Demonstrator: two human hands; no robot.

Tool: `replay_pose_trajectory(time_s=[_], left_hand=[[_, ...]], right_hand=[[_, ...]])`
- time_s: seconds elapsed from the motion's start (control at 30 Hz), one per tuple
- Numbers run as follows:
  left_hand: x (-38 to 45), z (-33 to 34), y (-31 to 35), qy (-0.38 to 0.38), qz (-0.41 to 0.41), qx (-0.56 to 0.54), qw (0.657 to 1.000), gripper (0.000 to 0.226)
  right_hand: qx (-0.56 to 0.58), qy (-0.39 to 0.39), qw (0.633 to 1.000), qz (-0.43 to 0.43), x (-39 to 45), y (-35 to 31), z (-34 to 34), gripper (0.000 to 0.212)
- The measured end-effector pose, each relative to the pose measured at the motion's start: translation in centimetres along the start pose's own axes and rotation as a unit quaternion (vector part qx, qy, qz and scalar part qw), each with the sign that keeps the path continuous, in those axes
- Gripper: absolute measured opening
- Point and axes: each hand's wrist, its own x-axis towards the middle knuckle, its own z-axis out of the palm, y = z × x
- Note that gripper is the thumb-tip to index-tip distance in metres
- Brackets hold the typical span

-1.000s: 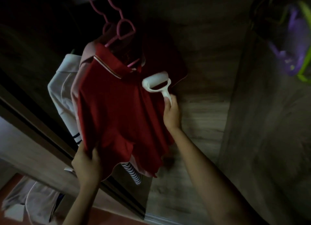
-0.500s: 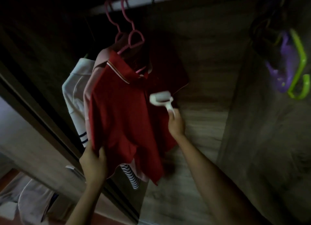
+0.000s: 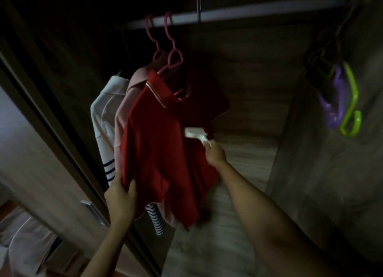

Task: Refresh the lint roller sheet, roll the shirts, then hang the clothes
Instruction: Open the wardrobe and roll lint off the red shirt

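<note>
Your left hand [image 3: 121,195] pinches matt red knit cloth, the hem of the red polo shirt [image 3: 163,144], whose collar carries a pale woven stripe. Your right hand [image 3: 215,154] grips the white lint roller [image 3: 195,133], smooth plastic with a papery-looking sheet, blurred. The pink hangers [image 3: 172,54] look like smooth plastic on a metal rail [image 3: 248,12] with a dull sheen. The wardrobe walls [image 3: 259,73] show matt wood grain. The green hanger [image 3: 352,102] and purple hanger [image 3: 336,102] look like glossy plastic.
</note>
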Motion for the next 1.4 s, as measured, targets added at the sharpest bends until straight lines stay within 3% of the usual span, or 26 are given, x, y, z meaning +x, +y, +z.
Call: replay_pose_trajectory(time_s=[0.3,0.43,0.63,0.9,1.1,1.4], left_hand=[[-0.3,-0.3,1.1,0.012,0.06,-0.017,0.998,0.014],[-0.1,-0.5,1.4,0.02,0.076,-0.022,0.997,0.027],[-1.0,-1.9,3.7,0.015,0.15,-0.079,0.986,0.055],[-2.3,-2.5,4.1,-0.104,0.291,-0.07,0.948,0.044],[-1.6,-3.0,4.3,-0.205,0.342,0.071,0.914,0.061],[-6.2,-7.0,6.5,-0.172,0.343,-0.048,0.922,0.032]], right_hand=[[0.085,0.046,0.995,-0.003,-6.2,0.7,-1.4,0.026],[0.032,0.097,0.994,-0.047,-9.4,0.1,-3.0,0.027],[0.008,0.152,0.987,-0.043,-14.5,-0.1,-3.2,0.023],[0.013,0.221,0.975,-0.024,-22.2,-1.4,-2.6,0.017],[0.024,0.257,0.965,-0.04,-27.1,-3.2,-3.0,0.032],[-0.009,0.272,0.958,-0.089,-35.4,-4.8,-4.5,0.019]])
